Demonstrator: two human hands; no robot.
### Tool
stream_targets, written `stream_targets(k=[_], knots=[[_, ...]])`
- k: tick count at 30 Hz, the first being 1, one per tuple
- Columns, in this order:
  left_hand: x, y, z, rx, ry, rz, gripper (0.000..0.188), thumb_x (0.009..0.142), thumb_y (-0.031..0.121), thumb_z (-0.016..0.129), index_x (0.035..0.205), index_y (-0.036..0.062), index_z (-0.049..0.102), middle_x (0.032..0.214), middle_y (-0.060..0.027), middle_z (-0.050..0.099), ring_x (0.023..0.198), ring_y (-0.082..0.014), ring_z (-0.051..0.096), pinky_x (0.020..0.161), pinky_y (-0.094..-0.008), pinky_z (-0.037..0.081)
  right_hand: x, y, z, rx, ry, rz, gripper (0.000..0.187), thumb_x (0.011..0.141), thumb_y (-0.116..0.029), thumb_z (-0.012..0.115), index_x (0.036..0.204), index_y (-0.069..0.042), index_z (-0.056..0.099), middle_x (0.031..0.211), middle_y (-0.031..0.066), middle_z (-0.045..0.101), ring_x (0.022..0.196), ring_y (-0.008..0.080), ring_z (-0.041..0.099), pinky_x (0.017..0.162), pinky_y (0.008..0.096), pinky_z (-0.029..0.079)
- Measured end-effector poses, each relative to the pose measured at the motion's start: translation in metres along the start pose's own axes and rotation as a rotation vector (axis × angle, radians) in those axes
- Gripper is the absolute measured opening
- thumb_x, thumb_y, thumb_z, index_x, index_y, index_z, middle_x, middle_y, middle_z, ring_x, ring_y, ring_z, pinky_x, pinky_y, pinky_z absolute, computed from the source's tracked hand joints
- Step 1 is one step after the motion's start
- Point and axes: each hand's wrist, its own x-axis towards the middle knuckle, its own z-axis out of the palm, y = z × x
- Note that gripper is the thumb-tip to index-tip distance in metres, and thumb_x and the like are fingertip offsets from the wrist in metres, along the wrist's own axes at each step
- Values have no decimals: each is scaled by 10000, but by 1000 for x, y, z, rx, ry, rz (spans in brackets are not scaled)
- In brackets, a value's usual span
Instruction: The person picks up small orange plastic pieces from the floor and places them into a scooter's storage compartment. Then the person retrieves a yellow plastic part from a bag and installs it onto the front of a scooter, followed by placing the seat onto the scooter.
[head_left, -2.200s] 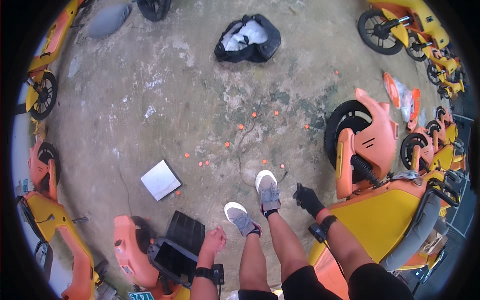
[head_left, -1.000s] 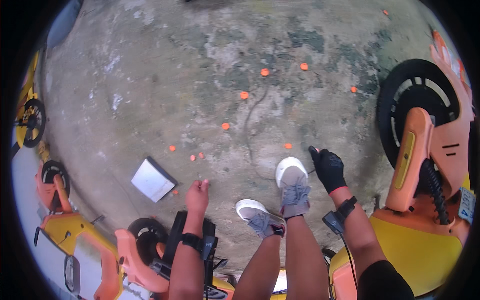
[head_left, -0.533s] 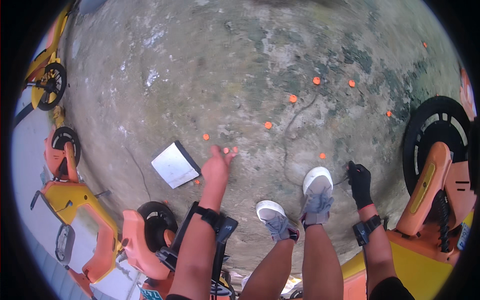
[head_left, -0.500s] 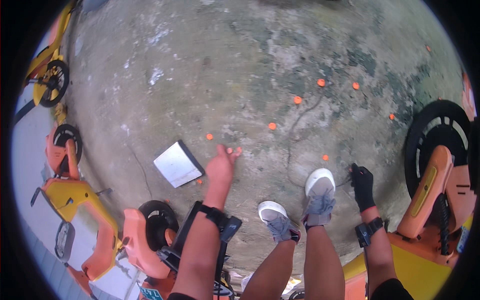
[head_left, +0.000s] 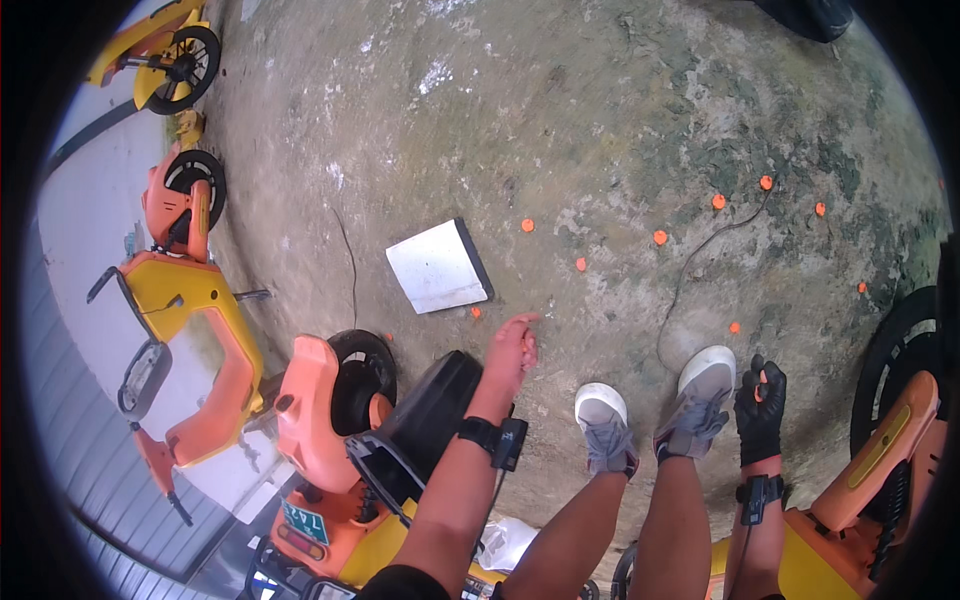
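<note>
My bare left hand [head_left: 513, 352] hovers above the concrete, just right of the white box, its index finger stretched out. The other fingers curl around a small orange piece like a bottle cap [head_left: 526, 345], mostly hidden. In a black glove, my right hand [head_left: 760, 415] is closed beside my right shoe, and an orange cap [head_left: 763, 378] shows between its fingers. Several similar caps lie scattered on the ground: one cap [head_left: 581, 264] beyond my left hand, another cap [head_left: 528, 225] further off, and a cap [head_left: 735, 328] ahead of my right shoe.
A flat white box [head_left: 440, 267] with a dark side lies left of my left hand. Orange and yellow scooters [head_left: 200, 330] line the left, with another scooter [head_left: 885, 450] at the right. A thin dark cord [head_left: 683, 268] curves across the ground before my shoes [head_left: 703, 400].
My left hand has drawn back from two caps on the ground; one cap still lies there. My right hand has turned and an orange cap now shows in it. The view has swung.
</note>
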Motion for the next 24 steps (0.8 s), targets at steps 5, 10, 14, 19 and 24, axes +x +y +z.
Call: stream_targets(k=[5,10,14,19,24], knots=[[26,1,-46,306,132,-76,486,1026,539,394,868,110,558,540,19,411,423,-87,351,393,-265,253,1,-13,22,-226,-334,-123,190,993,-98,519,844,-115,403,749,-18,368,595,67,362,494,188,320],[63,-1,-82,1173,579,244,410,1018,415,440,944,20,523,908,-241,682,876,-436,653,759,-523,488,2,-21,15,420,-185,296,264,964,-77,530,826,-163,322,661,-23,344,480,78,336,408,228,283],[70,-3,-90,1161,637,157,426,1002,395,469,1143,-3,407,1051,-287,663,1003,-480,626,858,-547,470,-1,-24,9,85,-168,273,249,930,-64,556,851,-169,345,615,-26,352,464,84,337,405,243,301],[81,-13,-100,1011,550,458,359,990,269,561,1132,-35,436,949,-221,624,868,-382,606,810,-463,473,-5,-26,5,44,-121,380,142,917,-93,556,926,-160,431,673,-18,431,535,87,443,467,241,368],[79,-22,-111,964,527,495,281,997,286,516,992,7,482,802,-150,601,735,-336,599,698,-444,482,12,-23,-4,-189,-49,264,30,883,-130,513,909,-117,507,618,50,561,437,85,399,379,221,267]])
